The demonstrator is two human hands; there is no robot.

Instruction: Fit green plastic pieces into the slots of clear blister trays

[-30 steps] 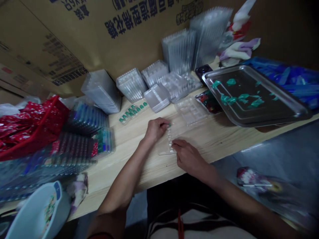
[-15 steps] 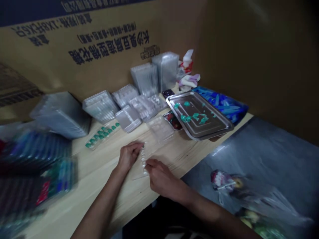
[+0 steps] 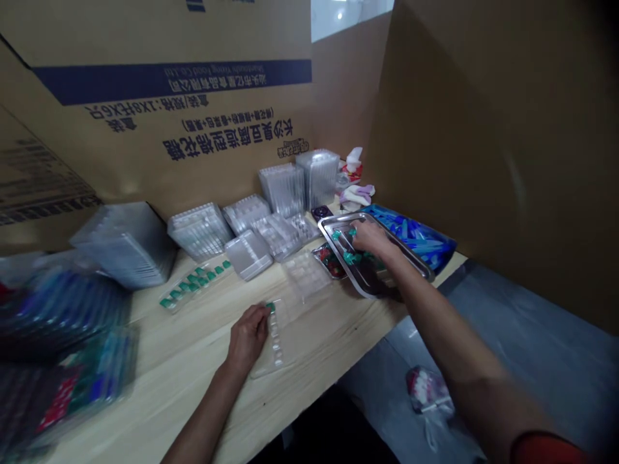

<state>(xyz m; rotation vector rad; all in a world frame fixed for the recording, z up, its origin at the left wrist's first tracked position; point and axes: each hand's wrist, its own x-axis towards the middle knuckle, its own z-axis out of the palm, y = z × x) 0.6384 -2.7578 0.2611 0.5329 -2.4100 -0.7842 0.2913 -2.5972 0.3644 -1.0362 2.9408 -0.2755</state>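
Observation:
My left hand (image 3: 249, 335) rests on the table with curled fingers at the left edge of a clear plastic blister tray (image 3: 276, 345). A green piece (image 3: 269, 307) sits in its top cavity; the lower cavities look clear. My right hand (image 3: 370, 237) reaches into a shiny metal tray (image 3: 358, 281). Its fingers are bunched together at a small green piece (image 3: 352, 232), and the hand and forearm cover part of the tray. Other green pieces (image 3: 352, 258) lie nearby on the metal. What the green pieces are made of, I cannot tell.
A filled strip of green pieces (image 3: 196, 281) lies left. Stacks of clear plastic trays (image 3: 200, 229) line the cardboard wall (image 3: 232, 135). Behind the metal tray is a blue bin (image 3: 418, 235) of blue items. Packed coloured trays (image 3: 72, 303) stand far left; a plastic bag (image 3: 428, 390) is on the floor.
My right hand has left the blister tray and moved up and right into the metal tray. A green piece now shows at the blister tray's top. My left hand stays beside it; the view has shifted.

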